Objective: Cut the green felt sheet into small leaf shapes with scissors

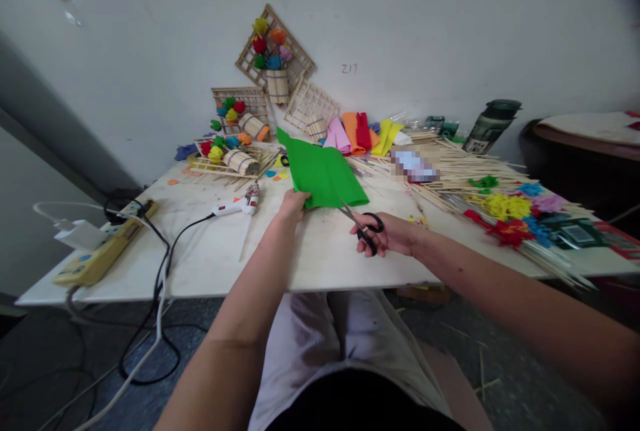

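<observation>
bright green sheet point(326, 172), black-handled metal scissors point(359, 225) at its near edge
left hand point(295, 203) pinches its near-left corner; right hand point(393, 235) grips the scissors; white bench point(320, 261) shows from sheet to front edge.

operator a: from my remote station, i request the garment specification.
operator b: i read one upper garment point(365, 407): black, plain surface, curved outline. below it i read trousers point(300, 354): pale greyish-beige, soft fabric, creased lengthwise along both legs, with one small dark spot point(374, 323) on the right leg.
operator a: i request the arm and hand covering.
operator b: i log left forearm point(250, 291) and right forearm point(490, 284) as bare; the right carries one small round mark point(461, 269). left hand point(295, 206) and right hand point(393, 234): bare.
</observation>
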Available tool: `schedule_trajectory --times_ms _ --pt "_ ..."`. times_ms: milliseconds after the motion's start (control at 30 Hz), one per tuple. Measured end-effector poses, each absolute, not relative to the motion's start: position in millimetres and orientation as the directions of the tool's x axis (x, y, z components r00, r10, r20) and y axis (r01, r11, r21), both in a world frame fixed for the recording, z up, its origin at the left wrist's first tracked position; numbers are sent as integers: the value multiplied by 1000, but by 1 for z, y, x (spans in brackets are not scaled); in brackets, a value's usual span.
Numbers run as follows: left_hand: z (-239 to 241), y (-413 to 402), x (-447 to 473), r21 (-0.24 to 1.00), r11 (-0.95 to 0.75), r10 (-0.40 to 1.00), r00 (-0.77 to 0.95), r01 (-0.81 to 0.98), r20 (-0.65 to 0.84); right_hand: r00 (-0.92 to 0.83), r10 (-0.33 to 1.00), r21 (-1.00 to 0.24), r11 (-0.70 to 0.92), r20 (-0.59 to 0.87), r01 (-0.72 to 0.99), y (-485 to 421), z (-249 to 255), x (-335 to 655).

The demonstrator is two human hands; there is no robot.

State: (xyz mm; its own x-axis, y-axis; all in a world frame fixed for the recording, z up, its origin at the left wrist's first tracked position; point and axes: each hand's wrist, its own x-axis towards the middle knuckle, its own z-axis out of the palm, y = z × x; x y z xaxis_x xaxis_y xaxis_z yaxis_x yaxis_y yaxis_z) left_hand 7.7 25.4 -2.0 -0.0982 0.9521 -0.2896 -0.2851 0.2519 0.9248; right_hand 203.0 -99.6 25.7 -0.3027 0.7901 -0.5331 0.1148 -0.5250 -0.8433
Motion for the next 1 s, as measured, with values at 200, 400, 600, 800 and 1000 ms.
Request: schedule_trajectory --times_ms 200,400,600,800,1000 --pt "-7 29 5 916 243 958 -69 -318 -278 -277 787 -824 -566 -551 30 -96 28 184" --pt "-8 31 4 929 245 955 -97 -277 -281 -256 809 -834 -552 -530 -18 -87 23 178" --pt "-3 27 6 926 252 945 -134 -281 -298 -233 816 -832 -552 -529 -46 -86 23 170" --pt "-3 27 5 915 250 948 -114 -315 -298 -240 819 -837 -546 -520 -48 -91 25 166" --pt "-2 25 5 916 247 949 -113 -317 -295 -221 824 -837 -545 -522 -54 -91 26 162"
